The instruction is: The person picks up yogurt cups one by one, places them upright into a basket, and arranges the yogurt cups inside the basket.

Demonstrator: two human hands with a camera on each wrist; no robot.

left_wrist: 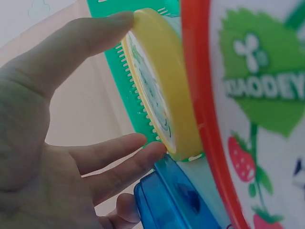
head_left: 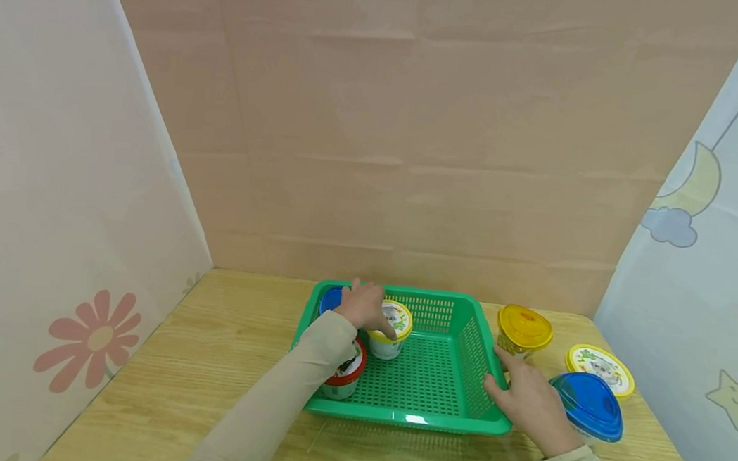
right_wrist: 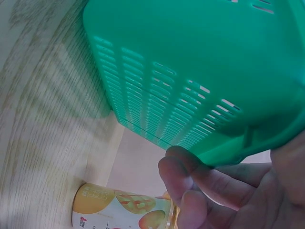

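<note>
A green plastic basket (head_left: 408, 422) with slotted sides stands on the table. My left hand (head_left: 361, 307) reaches into its left half and spans the lid of a tub with a yellow-rimmed lid (head_left: 386, 349). In the left wrist view the thumb is at one edge of that lid (left_wrist: 178, 95) and fingertips are at the opposite edge. A red-lidded tub (head_left: 342, 387) with strawberry print and a blue-lidded tub (head_left: 330, 299) are beside it, the latter partly hidden by the hand. My right hand (head_left: 532, 403) grips the basket's right rim, thumb over the top and fingers outside.
Right of the basket are a cup with a clear yellow lid (head_left: 526, 327), a tub with a yellow-rimmed white lid (head_left: 600, 368) and a blue-lidded cup (head_left: 589, 405). Brown paper (head_left: 374, 153) hangs behind the wooden table (head_left: 209, 348); patterned sheets flank both sides.
</note>
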